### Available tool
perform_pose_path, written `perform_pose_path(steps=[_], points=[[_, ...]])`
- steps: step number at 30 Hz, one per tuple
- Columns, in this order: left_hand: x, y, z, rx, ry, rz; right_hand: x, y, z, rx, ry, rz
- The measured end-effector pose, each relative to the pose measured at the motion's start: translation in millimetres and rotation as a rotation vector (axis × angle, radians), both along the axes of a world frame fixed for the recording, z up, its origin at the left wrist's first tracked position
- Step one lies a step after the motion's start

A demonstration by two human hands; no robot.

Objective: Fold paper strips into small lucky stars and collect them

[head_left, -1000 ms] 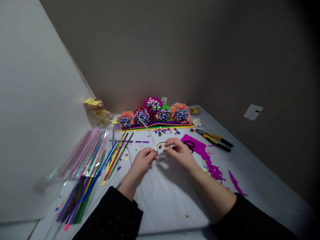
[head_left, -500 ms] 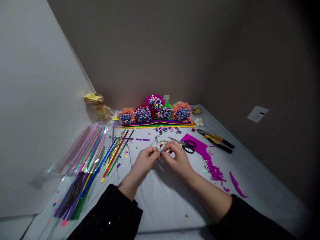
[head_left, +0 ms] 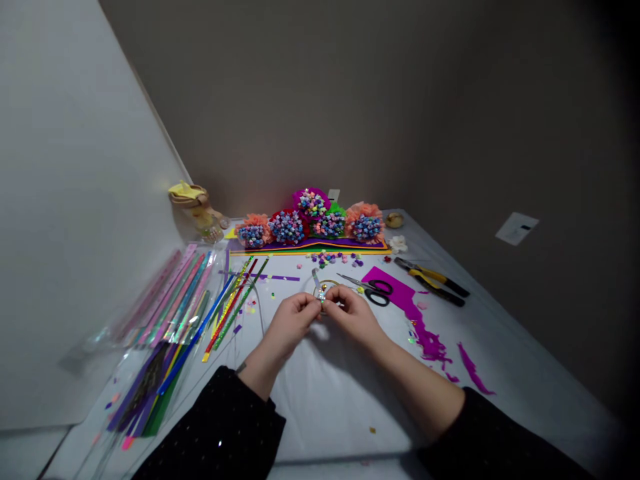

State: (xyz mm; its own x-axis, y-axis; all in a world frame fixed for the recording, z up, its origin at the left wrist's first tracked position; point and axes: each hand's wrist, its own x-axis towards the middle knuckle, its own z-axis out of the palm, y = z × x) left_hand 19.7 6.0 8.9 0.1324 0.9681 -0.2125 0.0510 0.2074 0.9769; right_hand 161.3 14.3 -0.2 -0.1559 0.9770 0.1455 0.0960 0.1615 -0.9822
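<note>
A shiny silvery paper strip (head_left: 315,276) stands up between my fingertips, its loose end curling away from me. My left hand (head_left: 295,317) pinches it from the left between thumb and forefinger. From the right, my right hand (head_left: 353,317) pinches the same strip, thumb and forefinger pressed close to the left fingertips. The fold or knot where the fingers meet is small and mostly hidden. Just behind the hands lies a thin gold-coloured ring (head_left: 330,283) on the table. Scissors (head_left: 377,292) with black handles rest beyond my right hand.
Paper strips (head_left: 235,310) and a clear bag of strips (head_left: 165,300) lie left. Small folded stars (head_left: 333,259) sit ahead, before star-filled bouquets (head_left: 313,203). To the right are pliers (head_left: 433,281) and torn magenta paper (head_left: 425,333).
My right fingers have lowered and closed in on the silvery strip beside the left fingertips. My left hand has hardly moved.
</note>
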Motion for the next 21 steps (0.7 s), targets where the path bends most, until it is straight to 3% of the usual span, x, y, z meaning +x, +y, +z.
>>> perform_pose_path(steps=[5,11,21], points=[[-1.4,0.5,0.7,0.167,0.154,0.012,1.7,3.3,-1.9,-0.103,0.075,0.056],[-1.6,-1.4,3.8,0.263,0.280,0.089,1.9,4.6,-5.5,-0.187,0.173,0.078],[-3.4,-4.7,1.3,0.427,0.477,0.115,1.0,3.0,-6.8,-0.126,0.068,0.078]])
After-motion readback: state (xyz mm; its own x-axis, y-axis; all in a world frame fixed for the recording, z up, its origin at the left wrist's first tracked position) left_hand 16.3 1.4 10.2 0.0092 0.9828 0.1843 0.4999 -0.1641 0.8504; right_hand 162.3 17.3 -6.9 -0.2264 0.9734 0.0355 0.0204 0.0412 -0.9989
